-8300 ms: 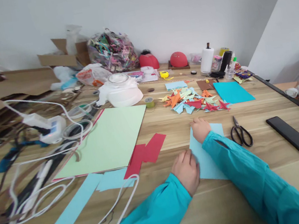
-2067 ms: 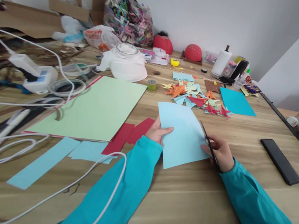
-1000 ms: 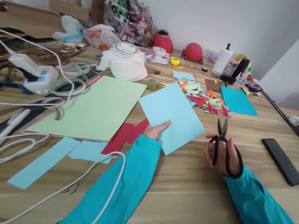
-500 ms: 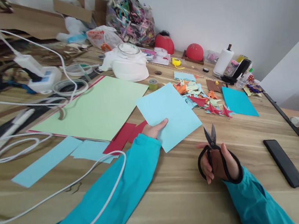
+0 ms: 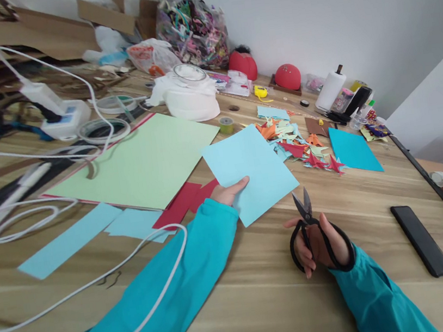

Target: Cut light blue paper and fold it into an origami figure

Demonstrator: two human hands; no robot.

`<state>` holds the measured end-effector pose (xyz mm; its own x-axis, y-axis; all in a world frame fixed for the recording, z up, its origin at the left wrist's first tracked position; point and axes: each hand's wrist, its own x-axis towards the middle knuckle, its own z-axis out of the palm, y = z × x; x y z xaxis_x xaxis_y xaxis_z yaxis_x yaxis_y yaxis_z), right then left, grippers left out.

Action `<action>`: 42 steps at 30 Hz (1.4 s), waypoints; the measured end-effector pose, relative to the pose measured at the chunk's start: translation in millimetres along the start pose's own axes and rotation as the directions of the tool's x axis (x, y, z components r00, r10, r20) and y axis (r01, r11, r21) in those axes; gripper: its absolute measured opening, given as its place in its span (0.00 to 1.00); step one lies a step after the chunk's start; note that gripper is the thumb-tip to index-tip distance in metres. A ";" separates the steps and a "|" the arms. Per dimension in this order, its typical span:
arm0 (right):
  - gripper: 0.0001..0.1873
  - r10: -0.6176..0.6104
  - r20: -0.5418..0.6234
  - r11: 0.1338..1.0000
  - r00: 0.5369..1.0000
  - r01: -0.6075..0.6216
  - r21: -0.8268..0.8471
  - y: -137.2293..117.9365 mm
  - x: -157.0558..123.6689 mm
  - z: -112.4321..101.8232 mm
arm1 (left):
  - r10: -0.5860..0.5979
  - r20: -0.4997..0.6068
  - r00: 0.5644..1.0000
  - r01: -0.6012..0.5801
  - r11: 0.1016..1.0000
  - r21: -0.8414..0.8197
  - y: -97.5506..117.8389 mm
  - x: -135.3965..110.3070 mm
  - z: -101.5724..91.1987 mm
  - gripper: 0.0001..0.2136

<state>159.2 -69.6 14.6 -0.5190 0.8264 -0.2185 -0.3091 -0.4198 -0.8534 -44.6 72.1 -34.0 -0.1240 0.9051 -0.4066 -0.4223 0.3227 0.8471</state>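
Note:
My left hand (image 5: 228, 192) pinches the near edge of a light blue paper sheet (image 5: 253, 170) and holds it tilted above the wooden table (image 5: 265, 302). My right hand (image 5: 318, 243) grips black scissors (image 5: 310, 225) by the handles, fingers through the loops, blades pointing up and away just right of the sheet's near corner. The blades do not touch the paper. Both arms wear teal sleeves.
A large pale green sheet (image 5: 142, 163) lies to the left, with red pieces (image 5: 187, 199) and light blue strips (image 5: 71, 239) before it. Folded paper shapes (image 5: 301, 149) and a teal sheet (image 5: 353, 150) lie beyond. A black phone (image 5: 421, 239) is at the right; white cables (image 5: 99, 293) cross the left.
Over the last second my right hand with the scissors has drifted slightly left and nearer, turning the blades upright. The blue sheet in my left hand has barely moved.

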 end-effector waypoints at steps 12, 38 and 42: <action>0.45 0.019 -0.050 1.000 0.999 -0.018 0.025 1.5 0.1 0.6 | -0.010 0.071 0.997 0.011 1.000 -0.010 2.4 -3.7 0.0 0.25; 0.46 -0.072 -0.100 0.995 0.992 0.079 0.061 -2.3 -3.5 5.8 | 0.112 0.119 0.987 -0.117 0.993 0.036 7.9 -17.3 4.8 0.31; 0.46 -0.073 -0.027 0.992 0.997 0.075 0.098 -3.1 -2.2 7.7 | 0.131 0.144 0.981 -0.135 0.991 0.018 10.4 -22.3 7.4 0.30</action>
<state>155.1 -73.1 21.3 -0.4730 0.8648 -0.1684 -0.4240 -0.3910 -0.8169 -39.5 57.3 -13.6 -0.0476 0.9699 -0.2389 -0.3853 0.2029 0.9002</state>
